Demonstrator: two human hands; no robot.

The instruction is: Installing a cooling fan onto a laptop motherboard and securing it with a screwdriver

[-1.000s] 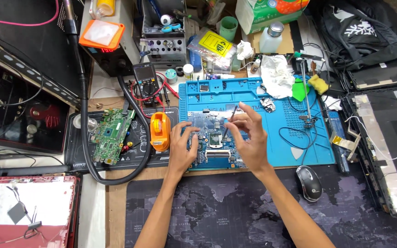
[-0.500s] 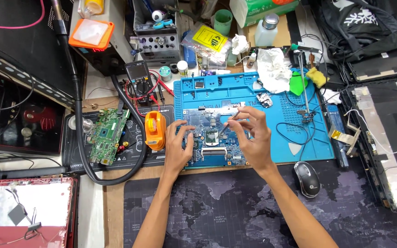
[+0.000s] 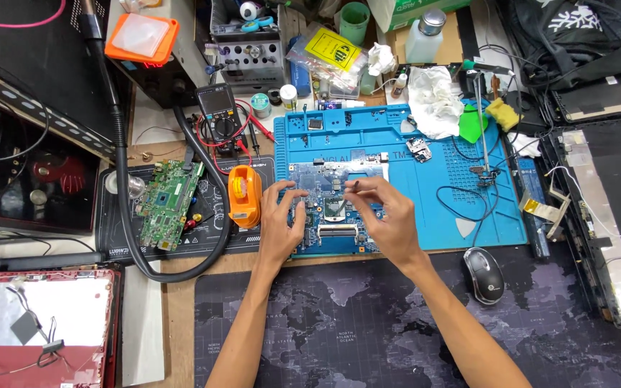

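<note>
A: Head view, vs a second ago: both hands have stayed on the blue motherboard (image 3: 336,208), which lies on the blue work mat (image 3: 440,208), left of centre. Board hasn't shifted.

B: Grip?

A: Left hand (image 3: 280,224) rests on the board's left edge, fingers spread and loose, clamped on nothing. Right hand (image 3: 389,219) has drawn in a bit; thumb and forefinger are now pinched together over the board's upper middle. Looks like a thin dark tool or part in the pinch, too small to tell.

B: Anything else moved?

A: No. Orange case (image 3: 244,195) sits just left of the left hand, green board (image 3: 169,202) further left, mouse (image 3: 484,274) near the right forearm. My read: fine work on the board, left hand steadying.
</note>
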